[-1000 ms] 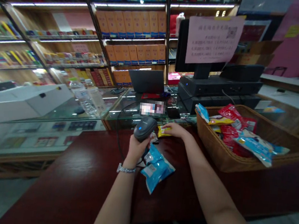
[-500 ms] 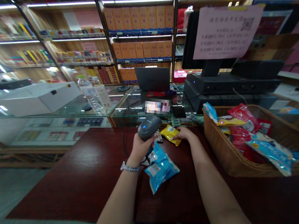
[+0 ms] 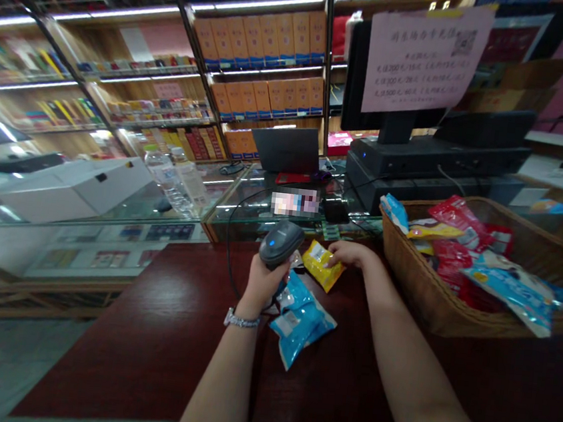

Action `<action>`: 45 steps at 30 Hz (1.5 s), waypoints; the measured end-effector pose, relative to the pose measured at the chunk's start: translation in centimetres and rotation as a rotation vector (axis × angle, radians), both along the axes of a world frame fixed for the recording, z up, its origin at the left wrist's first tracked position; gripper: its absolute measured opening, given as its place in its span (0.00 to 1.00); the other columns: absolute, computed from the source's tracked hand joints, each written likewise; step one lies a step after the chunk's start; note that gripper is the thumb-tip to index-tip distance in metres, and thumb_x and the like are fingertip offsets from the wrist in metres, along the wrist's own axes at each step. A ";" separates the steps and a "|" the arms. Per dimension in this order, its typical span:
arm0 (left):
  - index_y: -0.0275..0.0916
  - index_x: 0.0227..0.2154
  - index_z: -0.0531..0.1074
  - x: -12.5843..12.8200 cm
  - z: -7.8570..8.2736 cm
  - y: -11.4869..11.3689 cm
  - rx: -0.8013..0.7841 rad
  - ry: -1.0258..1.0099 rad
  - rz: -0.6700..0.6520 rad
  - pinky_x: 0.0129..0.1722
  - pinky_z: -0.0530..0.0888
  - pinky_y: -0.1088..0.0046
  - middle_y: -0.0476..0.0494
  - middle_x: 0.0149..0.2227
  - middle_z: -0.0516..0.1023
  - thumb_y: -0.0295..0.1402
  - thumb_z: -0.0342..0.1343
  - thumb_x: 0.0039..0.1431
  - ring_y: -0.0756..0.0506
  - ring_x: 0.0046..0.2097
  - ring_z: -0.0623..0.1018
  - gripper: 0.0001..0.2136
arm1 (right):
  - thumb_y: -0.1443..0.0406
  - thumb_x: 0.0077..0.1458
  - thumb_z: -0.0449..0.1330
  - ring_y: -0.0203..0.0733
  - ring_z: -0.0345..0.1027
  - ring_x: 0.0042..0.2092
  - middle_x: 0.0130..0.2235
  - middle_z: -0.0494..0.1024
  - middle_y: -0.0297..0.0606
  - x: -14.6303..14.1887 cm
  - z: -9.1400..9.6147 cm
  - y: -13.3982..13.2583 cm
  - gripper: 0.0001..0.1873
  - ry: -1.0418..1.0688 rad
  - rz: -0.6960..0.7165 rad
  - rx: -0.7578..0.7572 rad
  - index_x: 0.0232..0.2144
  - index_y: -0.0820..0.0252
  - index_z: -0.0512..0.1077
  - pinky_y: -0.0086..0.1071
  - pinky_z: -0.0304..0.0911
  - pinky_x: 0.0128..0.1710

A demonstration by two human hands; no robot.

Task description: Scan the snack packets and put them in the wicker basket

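Observation:
Wrapped round the grip of a dark grey barcode scanner (image 3: 282,243) is my left hand (image 3: 260,283), with a bracelet (image 3: 242,319) at its wrist. The scanner's head points away from me, and a blue light glows on its back. My right hand (image 3: 350,254) pinches the right side of a yellow snack packet (image 3: 323,265) over the counter. Blue snack packets (image 3: 303,322) lie on the wood just right of my left hand; how many there are I cannot tell. A small whitish packet (image 3: 296,261) is partly hidden behind the scanner.
A wicker basket (image 3: 420,299) of red, blue and yellow packets stands at the right on the dark wooden counter (image 3: 158,332). Beyond are a monitor stand (image 3: 395,129), a laptop (image 3: 286,150), plastic bottles (image 3: 169,176) and a white box (image 3: 75,189). The scanner's cable (image 3: 230,232) loops left.
My right hand has shifted the yellow packet slightly nearer to me and tilted it. My left hand with the scanner has stayed nearly in place.

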State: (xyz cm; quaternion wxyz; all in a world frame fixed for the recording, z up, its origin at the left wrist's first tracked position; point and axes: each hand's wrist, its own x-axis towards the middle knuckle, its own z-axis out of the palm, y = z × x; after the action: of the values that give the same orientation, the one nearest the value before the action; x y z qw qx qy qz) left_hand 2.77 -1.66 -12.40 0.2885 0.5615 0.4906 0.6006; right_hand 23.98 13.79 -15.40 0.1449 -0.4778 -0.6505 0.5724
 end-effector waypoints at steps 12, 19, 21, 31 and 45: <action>0.35 0.20 0.72 0.8 0.5 -0.6 -0.098 0.077 -0.094 0.18 0.66 0.76 0.49 0.15 0.70 0.33 0.62 0.51 0.51 0.16 0.69 0.10 | 0.73 0.32 0.72 0.45 0.77 0.45 0.43 0.82 0.39 1.2 5.1 -0.7 0.35 0.567 -0.149 0.228 0.47 0.59 0.71 0.42 0.72 0.49; 0.36 0.20 0.71 1.2 0.6 -0.7 -0.123 0.109 -0.093 0.18 0.67 0.76 0.50 0.15 0.71 0.33 0.62 0.51 0.51 0.16 0.69 0.09 | 0.73 0.36 0.70 0.47 0.76 0.49 0.47 0.82 0.41 0.4 5.6 -0.7 0.29 0.479 -0.118 0.386 0.45 0.61 0.76 0.44 0.69 0.53; 0.36 0.22 0.71 1.1 0.5 -0.7 -0.121 0.107 -0.090 0.18 0.67 0.76 0.50 0.15 0.70 0.34 0.62 0.52 0.51 0.17 0.69 0.10 | 0.72 0.37 0.70 0.49 0.76 0.50 0.47 0.82 0.42 0.3 5.7 -0.8 0.28 0.438 -0.103 0.446 0.45 0.62 0.77 0.44 0.69 0.54; 0.37 0.17 0.69 1.0 0.5 -0.7 -0.122 0.140 -0.084 0.20 0.66 0.76 0.50 0.14 0.70 0.31 0.61 0.50 0.52 0.17 0.68 0.10 | 0.73 0.37 0.69 0.48 0.76 0.49 0.46 0.82 0.40 0.5 5.9 -0.6 0.29 0.394 -0.145 0.511 0.46 0.60 0.77 0.47 0.67 0.56; 0.37 0.19 0.72 -0.1 0.0 -0.1 -0.091 0.093 -0.036 0.21 0.68 0.75 0.49 0.16 0.72 0.31 0.62 0.49 0.50 0.18 0.70 0.08 | 0.57 0.52 0.64 0.43 0.71 0.58 0.54 0.76 0.36 3.5 13.4 -4.1 0.25 1.233 -0.750 0.651 0.53 0.51 0.68 0.41 0.70 0.56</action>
State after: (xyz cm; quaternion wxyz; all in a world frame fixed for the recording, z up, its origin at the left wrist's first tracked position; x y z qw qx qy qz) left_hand 2.70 -1.81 -12.37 0.3015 0.5838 0.5201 0.5457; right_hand 27.44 9.68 -2.05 0.7950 -0.1955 -0.3834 0.4276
